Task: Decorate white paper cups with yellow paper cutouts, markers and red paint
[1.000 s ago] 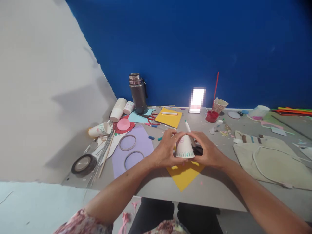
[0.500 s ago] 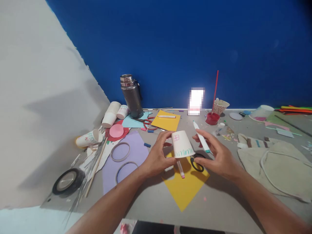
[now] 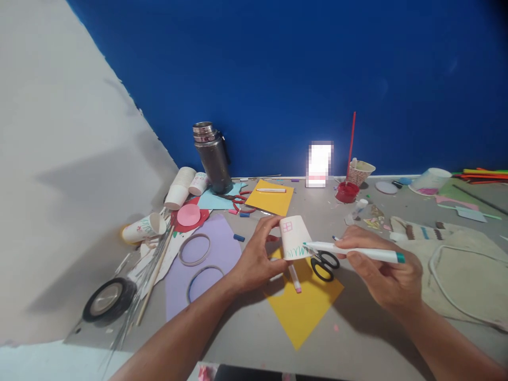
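My left hand [image 3: 256,259] grips an upturned white paper cup [image 3: 294,236], tilted, with a pink window drawn near its base and green marks along its rim. My right hand [image 3: 383,270] holds a white marker with a teal end [image 3: 357,252], lying sideways, its tip touching the cup's rim at the green marks. Under the cup lie a yellow sheet [image 3: 304,304], a pink-tipped marker [image 3: 294,278] and black-handled scissors [image 3: 324,264].
A lilac sheet with two rings [image 3: 198,259], a tape roll [image 3: 106,299], paper cups [image 3: 180,188], a steel flask [image 3: 210,156] and red scissors [image 3: 240,201] lie to the left. A red paint pot [image 3: 346,191] stands behind; a cloth bag [image 3: 456,264] lies to the right.
The cup went from held in both hands to my left hand alone. My right hand turned the marker sideways and brought its tip to the cup's rim.
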{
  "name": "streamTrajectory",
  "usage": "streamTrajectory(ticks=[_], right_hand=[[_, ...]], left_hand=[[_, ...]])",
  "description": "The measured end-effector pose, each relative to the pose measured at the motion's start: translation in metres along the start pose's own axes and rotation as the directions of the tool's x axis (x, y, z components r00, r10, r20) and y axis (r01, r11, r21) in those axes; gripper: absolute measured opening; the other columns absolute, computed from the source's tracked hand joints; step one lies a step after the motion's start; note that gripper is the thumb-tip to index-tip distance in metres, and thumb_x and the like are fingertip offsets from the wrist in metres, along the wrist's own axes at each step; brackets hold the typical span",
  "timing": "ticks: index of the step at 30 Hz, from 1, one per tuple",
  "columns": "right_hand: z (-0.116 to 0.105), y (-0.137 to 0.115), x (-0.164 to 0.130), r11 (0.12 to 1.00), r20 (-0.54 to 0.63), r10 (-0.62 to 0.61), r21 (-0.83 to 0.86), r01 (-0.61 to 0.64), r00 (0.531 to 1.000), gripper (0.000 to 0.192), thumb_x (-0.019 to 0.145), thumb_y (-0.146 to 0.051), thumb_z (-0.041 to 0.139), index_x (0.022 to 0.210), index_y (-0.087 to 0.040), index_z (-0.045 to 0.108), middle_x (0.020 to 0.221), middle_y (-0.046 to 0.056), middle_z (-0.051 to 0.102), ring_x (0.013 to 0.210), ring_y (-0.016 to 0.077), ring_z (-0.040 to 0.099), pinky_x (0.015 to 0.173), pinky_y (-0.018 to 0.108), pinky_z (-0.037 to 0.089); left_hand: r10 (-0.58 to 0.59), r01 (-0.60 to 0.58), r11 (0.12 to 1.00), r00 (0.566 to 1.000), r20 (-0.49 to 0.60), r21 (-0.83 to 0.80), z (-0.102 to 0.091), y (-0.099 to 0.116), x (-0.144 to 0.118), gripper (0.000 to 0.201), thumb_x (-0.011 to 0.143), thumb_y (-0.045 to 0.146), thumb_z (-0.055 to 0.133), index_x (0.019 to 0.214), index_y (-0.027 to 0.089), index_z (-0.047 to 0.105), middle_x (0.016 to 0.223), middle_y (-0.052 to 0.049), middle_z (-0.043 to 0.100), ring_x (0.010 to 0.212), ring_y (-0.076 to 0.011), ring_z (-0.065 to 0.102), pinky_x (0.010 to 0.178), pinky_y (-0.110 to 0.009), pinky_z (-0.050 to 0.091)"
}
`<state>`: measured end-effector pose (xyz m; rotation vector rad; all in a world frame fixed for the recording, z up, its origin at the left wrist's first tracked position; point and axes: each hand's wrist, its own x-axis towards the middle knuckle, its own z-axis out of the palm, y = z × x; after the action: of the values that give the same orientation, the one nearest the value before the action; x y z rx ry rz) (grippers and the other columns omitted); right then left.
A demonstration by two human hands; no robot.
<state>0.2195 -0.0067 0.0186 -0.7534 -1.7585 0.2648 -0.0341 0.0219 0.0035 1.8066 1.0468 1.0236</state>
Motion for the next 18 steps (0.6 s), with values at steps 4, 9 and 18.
streamTrajectory(ticks=[4,9,18], right_hand=[[0.0005,-0.0016,0.0032,1.0,0.003,0.021,0.024,-0.021,1.0,0.022,0.097,-0.016,0.062,0.107,-0.028,0.077,0.083,0.004,0.076,0.078,0.0247,0.073,0.068,0.039,0.058],[0.0021,-0.0032,0.0056,0.999,-0.018,0.02,0.036,-0.019,1.0,0.022,0.096,-0.015,0.063,0.105,-0.029,0.077,0.083,0.003,0.076,0.077,0.0231,0.072,0.067,0.036,0.058],[0.0017,0.0005,0.0027,0.985,0.007,0.099,0.138,-0.099,0.995,0.019,0.099,-0.018,0.06,0.103,-0.026,0.076,0.074,0.002,0.071,0.071,0.0207,0.066,0.063,0.034,0.053]], left_hand=[[0.006,-0.006,1.0,1.0,-0.014,0.003,0.0003,-0.0003,-0.0001,0.074,0.071,0.014,0.077,0.14,0.028,0.053,0.148,-0.012,0.051,0.138,-0.0315,0.05,0.105,-0.046,0.054],[0.017,-0.017,1.0,1.0,-0.014,0.003,0.0007,-0.0021,-0.0002,0.076,0.071,0.014,0.078,0.141,0.029,0.053,0.149,-0.012,0.05,0.139,-0.0317,0.05,0.105,-0.046,0.054],[0.009,-0.009,1.0,1.0,-0.02,-0.01,0.0007,-0.0018,-0.0008,0.076,0.072,0.016,0.08,0.141,0.029,0.052,0.15,-0.011,0.049,0.138,-0.0306,0.051,0.106,-0.045,0.054]])
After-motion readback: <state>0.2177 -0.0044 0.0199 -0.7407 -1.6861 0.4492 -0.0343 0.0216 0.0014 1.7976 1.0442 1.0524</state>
